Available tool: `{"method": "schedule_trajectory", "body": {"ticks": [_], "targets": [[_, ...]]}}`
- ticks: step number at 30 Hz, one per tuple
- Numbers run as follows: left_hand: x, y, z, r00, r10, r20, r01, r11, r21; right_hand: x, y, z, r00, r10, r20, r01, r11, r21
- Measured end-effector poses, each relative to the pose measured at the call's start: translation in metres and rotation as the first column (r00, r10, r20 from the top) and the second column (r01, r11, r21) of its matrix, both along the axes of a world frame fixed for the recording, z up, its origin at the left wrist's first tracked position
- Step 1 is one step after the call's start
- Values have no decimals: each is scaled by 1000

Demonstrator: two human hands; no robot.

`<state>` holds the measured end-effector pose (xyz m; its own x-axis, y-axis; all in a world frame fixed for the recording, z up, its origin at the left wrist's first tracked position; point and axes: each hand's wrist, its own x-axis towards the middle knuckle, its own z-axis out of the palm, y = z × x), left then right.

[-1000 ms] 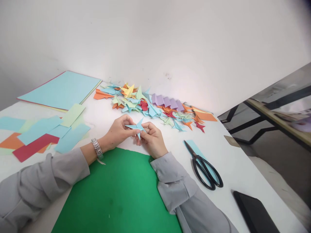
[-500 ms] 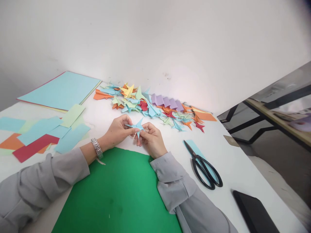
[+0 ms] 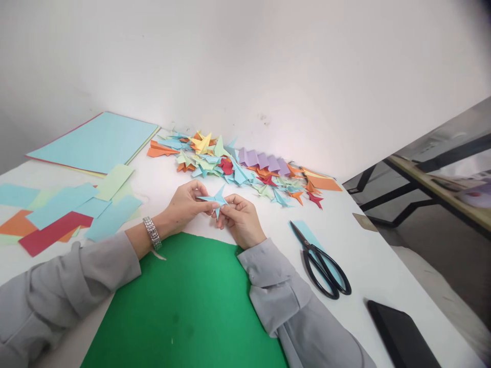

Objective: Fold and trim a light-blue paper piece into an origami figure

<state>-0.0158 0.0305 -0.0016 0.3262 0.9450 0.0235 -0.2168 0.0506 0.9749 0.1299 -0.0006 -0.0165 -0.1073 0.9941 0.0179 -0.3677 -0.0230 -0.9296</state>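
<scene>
Pinching the light-blue folded paper star [image 3: 218, 197] between them, left-hand [image 3: 188, 204] and right-hand [image 3: 242, 219] fingertips grip its points.

The star [image 3: 218, 198] is partly covered by the fingers [image 3: 206, 207]. A blue strip [image 3: 308, 233] is partly hidden under the scissors [image 3: 315, 249]. The phone [image 3: 401, 332] and the green sheet [image 3: 184, 301] are cut off by the bottom edge, the left sleeve [image 3: 76, 283] by the left edge. The things [image 3: 475, 193] on the shelf [image 3: 437, 194] are blurred, and a pale fleck [image 3: 172, 341] on the green sheet is too small to be identified.
</scene>
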Motion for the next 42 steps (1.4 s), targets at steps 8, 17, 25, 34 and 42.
{"method": "schedule_trajectory", "body": {"ticks": [8,17,25,34,42], "targets": [[-2,0,1,1000,9,6,-9,1000,-14,-1,-1,2,1000,5,-14,-6,1000,-7],[0,-1,2,998,37,-48,-36,999,24,-2,-3,3,1000,-11,-4,11,999,-41],[-2,0,-1,993,59,-104,-51,995,81,-1,-2,5,1000,0,0,0,998,-68],[-1,0,-2,991,58,-120,-48,996,79,-1,-2,2,999,2,35,-1,999,-45],[-1,0,-2,988,69,-136,-52,991,123,-2,-3,2,997,-27,71,29,999,-35]]}}
